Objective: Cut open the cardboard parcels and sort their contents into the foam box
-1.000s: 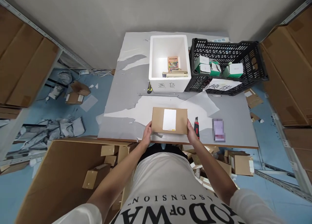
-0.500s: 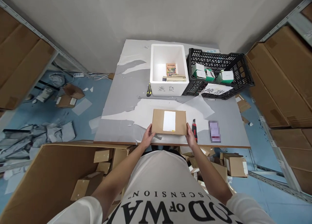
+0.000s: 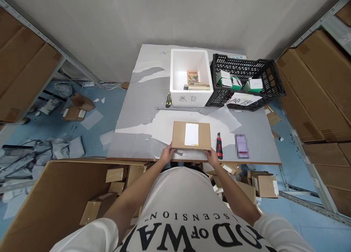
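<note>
**Box (image 3: pixel 180 135) held at two corners**

Twelve is taken toward the wall, with the box as centre. At eight, a carton (image 3: pixel 68 186) is seen. Closer in, the near left corner is gripped by the left hand (image 3: pixel 166 155), fingers closed on it. A yellow knife (image 3: pixel 168 100) is seen at eleven. The box is held over the table's (image 3: pixel 263 138) near edge; whether it is lifted cannot be told. A bin (image 3: pixel 191 98) is set at twelve. Near five, the other corner is gripped likewise by the right hand (image 3: pixel 212 157). A red knife (image 3: pixel 219 147) is seen at four, a crate (image 3: pixel 267 97) between one and two.
</note>
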The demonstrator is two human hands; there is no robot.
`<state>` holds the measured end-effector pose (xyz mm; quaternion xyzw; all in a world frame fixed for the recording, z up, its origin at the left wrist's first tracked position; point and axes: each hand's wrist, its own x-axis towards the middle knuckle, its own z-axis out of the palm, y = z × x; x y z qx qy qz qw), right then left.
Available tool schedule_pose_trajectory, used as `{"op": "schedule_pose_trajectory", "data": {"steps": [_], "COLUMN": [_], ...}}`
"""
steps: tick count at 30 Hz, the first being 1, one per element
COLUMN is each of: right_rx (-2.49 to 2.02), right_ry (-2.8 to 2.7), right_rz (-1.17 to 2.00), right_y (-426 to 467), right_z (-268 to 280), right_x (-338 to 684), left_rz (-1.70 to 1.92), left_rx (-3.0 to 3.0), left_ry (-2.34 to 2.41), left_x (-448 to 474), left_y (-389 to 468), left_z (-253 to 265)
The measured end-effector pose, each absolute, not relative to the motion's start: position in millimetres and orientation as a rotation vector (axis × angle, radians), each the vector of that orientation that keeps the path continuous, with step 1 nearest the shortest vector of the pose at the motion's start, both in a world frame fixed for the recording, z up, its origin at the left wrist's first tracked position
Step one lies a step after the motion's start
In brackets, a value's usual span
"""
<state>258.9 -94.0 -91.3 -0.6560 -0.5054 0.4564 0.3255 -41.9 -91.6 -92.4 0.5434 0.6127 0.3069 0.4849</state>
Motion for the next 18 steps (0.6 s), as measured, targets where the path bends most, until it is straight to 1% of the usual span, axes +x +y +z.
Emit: {"op": "schedule_pose_trajectory", "data": {"steps": [8,13,18], "right_rx": [-1.725,-1.701,-1.758], "right_ry": [-1.356,-1.462,-1.56], "right_rz": [1.178,1.173,1.055], "right_y": [-86,-82,-70], "right_z": [-68,-32,1], "right_x": [264,269,270], "left_rz": [0.808,0.856,0.768], "left_rx": [1.352,1.433,1.452], "left_ry": [1.446,1.462,1.723], "left_x": [-44,-49,-44], "left_y": [-88,-85,-80], "left_z": [-80,-44,-5]}}
